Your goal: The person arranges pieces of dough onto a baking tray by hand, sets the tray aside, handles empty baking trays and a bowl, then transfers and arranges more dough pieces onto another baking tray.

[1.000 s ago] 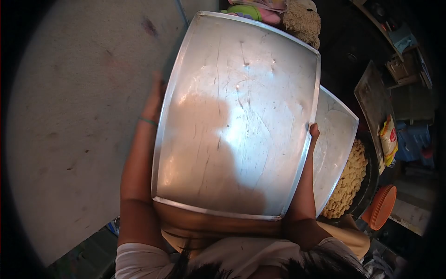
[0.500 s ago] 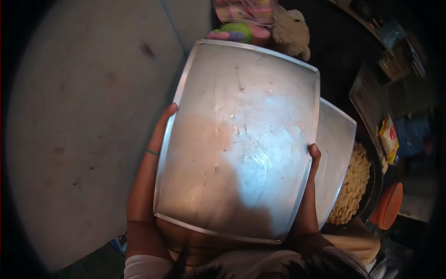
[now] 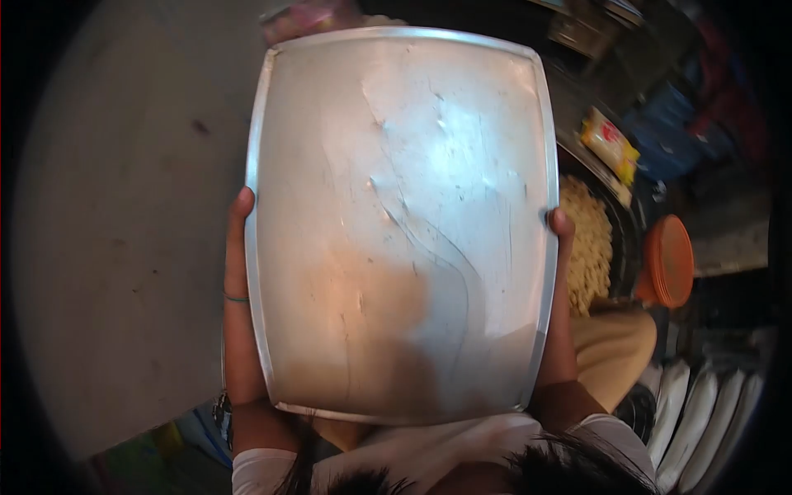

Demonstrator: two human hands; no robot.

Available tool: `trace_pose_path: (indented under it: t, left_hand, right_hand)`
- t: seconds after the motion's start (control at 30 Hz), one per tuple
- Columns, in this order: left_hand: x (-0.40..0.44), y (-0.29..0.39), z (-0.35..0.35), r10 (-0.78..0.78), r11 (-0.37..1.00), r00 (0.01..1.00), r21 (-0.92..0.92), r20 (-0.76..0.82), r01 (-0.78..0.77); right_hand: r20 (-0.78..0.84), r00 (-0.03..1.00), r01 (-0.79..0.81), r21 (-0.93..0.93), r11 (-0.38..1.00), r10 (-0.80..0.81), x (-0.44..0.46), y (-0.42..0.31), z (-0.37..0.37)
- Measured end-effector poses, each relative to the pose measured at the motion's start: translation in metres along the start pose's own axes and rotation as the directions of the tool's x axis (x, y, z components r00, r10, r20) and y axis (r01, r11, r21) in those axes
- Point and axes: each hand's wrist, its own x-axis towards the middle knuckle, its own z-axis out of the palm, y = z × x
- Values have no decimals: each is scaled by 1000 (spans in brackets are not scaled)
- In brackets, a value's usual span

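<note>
A large rectangular metal tray (image 3: pixel 396 223) with a raised rim and dents fills the middle of the view, held up close to my chest. My left hand (image 3: pixel 242 202) grips its left edge, thumb on the rim and the other fingers hidden behind. On the opposite edge, my right hand (image 3: pixel 562 223) holds it the same way, thumb at the rim. Past the tray's right side shows a heap of small pale beige pieces (image 3: pixel 587 247) in a dark round container, partly hidden by the tray.
Orange stacked plastic containers (image 3: pixel 670 262) stand at the right, below a yellow and white packet (image 3: pixel 610 144). Long white wrapped items (image 3: pixel 691 421) lie at the lower right. A large grey surface (image 3: pixel 132 223) spans the left. Pink packaging (image 3: pixel 309 18) shows at the top.
The tray has turned more upright in view, and the second tray behind it is now hidden. My left hand has closed on the left edge. The view has swung to the right.
</note>
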Motion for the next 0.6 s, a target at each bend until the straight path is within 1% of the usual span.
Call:
trace_pose_path:
  t: [0.07,0.1,0.2,0.23,0.3,0.4,0.5,0.6]
  left_hand:
    - [-26,-5,32,19,1000,998,4,62,-19]
    - [-38,-4,53,38,999,995,5,96,-39]
    - [-59,-20,104,33,999,973,-50,228,-22]
    - [-59,-42,117,-35,995,955,-79,293,61]
    - [-74,-60,153,-148,969,906,-127,397,214]
    - [-94,-92,208,-147,978,850,-51,506,200]
    - [-119,-128,273,-225,965,770,25,597,262]
    - [-159,-140,331,-320,948,694,216,646,236]
  right_hand:
    - [19,1000,-10,29,1000,10,-36,-36,-20]
    - [-32,997,70,11,997,-70,-54,-53,-33]
    - [-145,978,158,52,986,-149,-101,-100,-74]
    - [-187,967,189,70,979,-173,-118,-103,-88]
    - [-242,948,239,110,965,-208,-158,-133,-97]
    - [-313,906,331,111,937,-283,-213,-154,-135]
    - [-379,859,415,126,901,-343,-266,-169,-182]
    - [-430,820,475,143,868,-378,-308,-174,-230]
